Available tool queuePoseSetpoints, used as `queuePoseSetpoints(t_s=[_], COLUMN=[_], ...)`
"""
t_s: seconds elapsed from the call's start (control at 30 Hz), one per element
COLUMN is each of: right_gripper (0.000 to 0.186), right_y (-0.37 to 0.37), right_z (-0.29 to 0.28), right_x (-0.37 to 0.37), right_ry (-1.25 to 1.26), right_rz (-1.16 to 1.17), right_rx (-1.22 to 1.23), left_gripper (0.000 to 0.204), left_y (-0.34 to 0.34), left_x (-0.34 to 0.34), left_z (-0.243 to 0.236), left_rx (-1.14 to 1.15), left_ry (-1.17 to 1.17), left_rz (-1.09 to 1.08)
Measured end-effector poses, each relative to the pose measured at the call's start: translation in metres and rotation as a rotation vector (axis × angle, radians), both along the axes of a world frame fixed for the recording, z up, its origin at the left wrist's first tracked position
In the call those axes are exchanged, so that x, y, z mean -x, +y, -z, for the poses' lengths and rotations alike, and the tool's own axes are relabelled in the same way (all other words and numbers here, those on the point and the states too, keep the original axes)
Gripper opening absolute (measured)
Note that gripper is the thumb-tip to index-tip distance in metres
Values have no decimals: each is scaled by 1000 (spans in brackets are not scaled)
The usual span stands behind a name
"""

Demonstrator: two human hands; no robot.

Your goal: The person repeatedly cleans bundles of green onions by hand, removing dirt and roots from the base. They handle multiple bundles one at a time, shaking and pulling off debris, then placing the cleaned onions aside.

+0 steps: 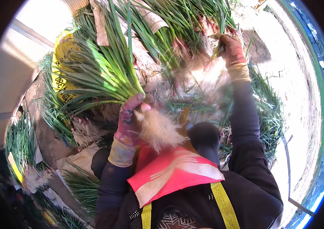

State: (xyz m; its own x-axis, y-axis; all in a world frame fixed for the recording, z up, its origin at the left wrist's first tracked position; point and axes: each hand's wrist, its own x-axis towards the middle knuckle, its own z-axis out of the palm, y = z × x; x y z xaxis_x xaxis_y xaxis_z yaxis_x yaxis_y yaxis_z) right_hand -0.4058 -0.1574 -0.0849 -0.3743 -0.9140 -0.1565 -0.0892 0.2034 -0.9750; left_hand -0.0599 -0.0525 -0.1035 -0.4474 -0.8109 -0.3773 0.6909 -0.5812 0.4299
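My left hand (129, 116), in a pinkish flowered glove, is closed round a bunch of green onions (122, 74) just above the bulbs. Their long leaves fan up and to the left, and the pale tangled roots (158, 128) hang below the fist over my lap. My right hand (230, 49), in a reddish glove with a tan cuff, reaches up to the far right. Its fingers pinch green onion stalks at the edge of a loose heap of green onions (177, 26) with pinkish bulbs. How many stalks it has hold of is hard to make out.
Tied bundles of green onions (20, 137) lie at the left. A yellow printed bag (64, 57) sits among leaves at the upper left. More green onions (267, 110) lie beyond my right forearm. A red and beige cloth (177, 173) hangs from my yellow straps.
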Motion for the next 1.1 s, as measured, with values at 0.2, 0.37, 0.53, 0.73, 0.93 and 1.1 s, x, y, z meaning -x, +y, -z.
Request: queuePoseSetpoints(t_s=[0.2,0.37,0.53,0.73,0.93,1.1], right_gripper=[22,34,37,27,20,20], right_y=[48,55,69,83,72,77], right_z=[-14,6,0,1,-5,-8], right_x=[-84,-152,-143,-166,-171,-133], right_ry=[-121,-206,-439,-163,724,797], right_rz=[-164,-284,-438,-474,-649,-104], right_rx=[-141,-160,-134,-161,98,127], left_gripper=[38,39,36,35,26,26], left_y=[2,10,13,11,11,10], left_x=[16,19,14,15,15,7], left_z=[15,21,14,-2,-10,-14], left_rx=[305,249,382,130,124,159], left_ry=[-165,-26,-154,-47,9,132], left_rz=[44,218,178,210,206,212])
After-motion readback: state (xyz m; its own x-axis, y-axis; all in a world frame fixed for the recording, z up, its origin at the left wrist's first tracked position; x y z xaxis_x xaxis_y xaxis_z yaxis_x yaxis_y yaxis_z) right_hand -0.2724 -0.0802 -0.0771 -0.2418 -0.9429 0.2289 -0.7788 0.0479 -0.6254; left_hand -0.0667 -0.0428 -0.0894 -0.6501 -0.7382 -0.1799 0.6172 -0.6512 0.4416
